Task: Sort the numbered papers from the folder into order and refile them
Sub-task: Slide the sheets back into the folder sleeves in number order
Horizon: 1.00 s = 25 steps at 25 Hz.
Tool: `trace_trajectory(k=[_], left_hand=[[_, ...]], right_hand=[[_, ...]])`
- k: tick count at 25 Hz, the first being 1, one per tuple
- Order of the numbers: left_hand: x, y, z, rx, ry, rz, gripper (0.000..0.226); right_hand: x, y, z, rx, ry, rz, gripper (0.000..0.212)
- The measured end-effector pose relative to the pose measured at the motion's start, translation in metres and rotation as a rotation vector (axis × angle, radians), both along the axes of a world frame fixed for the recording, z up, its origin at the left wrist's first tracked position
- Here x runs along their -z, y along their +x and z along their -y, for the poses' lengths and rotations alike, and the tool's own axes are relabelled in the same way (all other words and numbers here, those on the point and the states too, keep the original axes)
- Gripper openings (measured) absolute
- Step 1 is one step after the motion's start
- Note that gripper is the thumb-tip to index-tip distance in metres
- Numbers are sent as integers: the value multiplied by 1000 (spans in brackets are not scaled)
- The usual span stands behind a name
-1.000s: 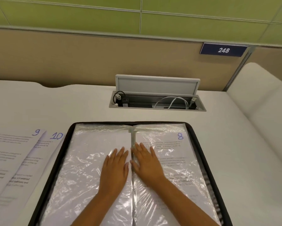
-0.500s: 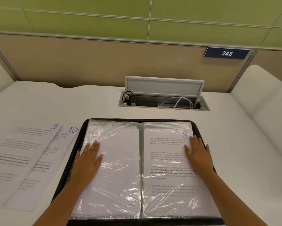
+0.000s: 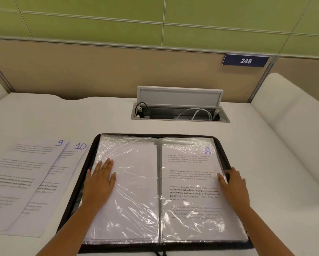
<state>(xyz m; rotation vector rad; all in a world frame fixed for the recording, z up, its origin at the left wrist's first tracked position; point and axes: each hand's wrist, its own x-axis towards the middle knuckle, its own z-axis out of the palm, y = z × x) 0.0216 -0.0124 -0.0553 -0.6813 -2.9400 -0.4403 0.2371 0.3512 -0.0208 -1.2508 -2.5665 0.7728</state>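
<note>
A black zip folder lies open on the white desk, its clear plastic sleeves spread flat. The right sleeve holds a printed paper marked 8; the left sleeve shows a blank white sheet. My left hand rests flat, fingers straight, on the left sleeve near its outer edge. My right hand lies at the right edge of the paper 8 sleeve, thumb on the plastic and fingers over the folder's rim. Left of the folder lie loose papers marked 9 and 10, overlapping.
An open cable hatch with a raised grey lid and white cables sits in the desk behind the folder. A beige partition with a blue 248 plate closes the back. A white side panel bounds the right.
Both hands slid apart from the folder's spine to its outer edges, smoothing the sleeves. The right hand now reaches the folder's right rim.
</note>
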Motion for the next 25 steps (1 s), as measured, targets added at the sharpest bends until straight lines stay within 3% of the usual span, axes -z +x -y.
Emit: trace_trajectory(k=[5,12,17,21,25], left_hand=[[1,-1,1,7,1,-8,68],[-3,4,-7,-39,13,-10,67],[-5,4,-8,-49,0,-16,65],[-5,4,-8,-44,0,-6,65],[-9,6,-9,-34,-9,-1,64]], right_hand=[[14,27,55,-103,199,62,67],[8,5,32,-131,160,63,65],[1,-2,30,-30,20,-95,56],[-2,0,31,58,-21,-213,23],[-14,6,24,95,-61,-251,19]])
